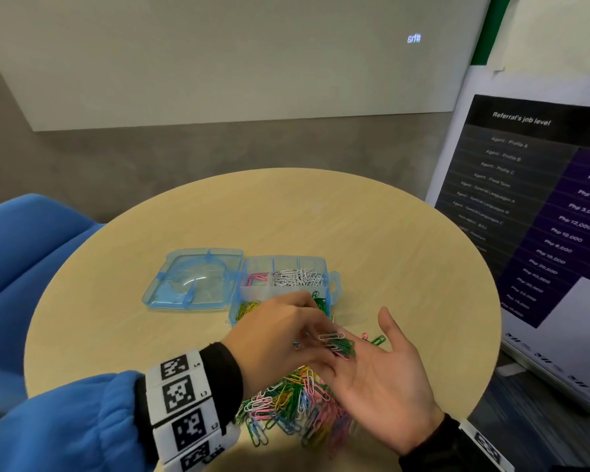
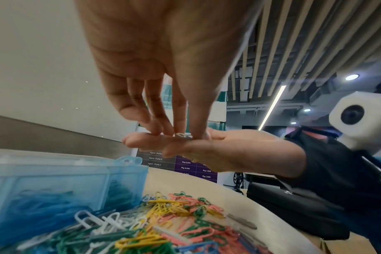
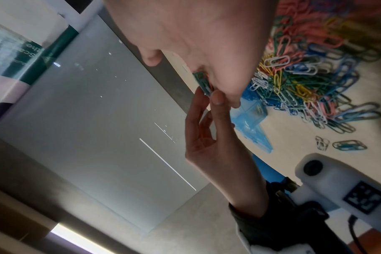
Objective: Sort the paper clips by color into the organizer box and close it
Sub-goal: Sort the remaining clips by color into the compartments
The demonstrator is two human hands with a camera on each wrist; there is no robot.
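The blue organizer box (image 1: 332,284) stands open in mid-table, its lid (image 1: 195,277) flat to the left. Its compartments hold pink clips (image 1: 258,277), white clips (image 1: 297,277), yellow clips (image 1: 247,308) and green clips (image 1: 321,301). My right hand (image 1: 382,369) lies palm up and flat, carrying a small bunch of mostly green clips (image 1: 341,347). My left hand (image 1: 315,335) reaches over that palm, thumb and fingertips pinching a white clip (image 2: 183,135). Beneath both hands lies the mixed pile of clips (image 1: 286,403).
The round wooden table (image 1: 286,216) ends close behind my wrists. A blue chair (image 1: 21,250) stands at the left. A poster board (image 1: 542,216) leans at the right. A few stray clips (image 1: 375,339) lie right of the box. A black bag (image 2: 294,209) sits below the table.
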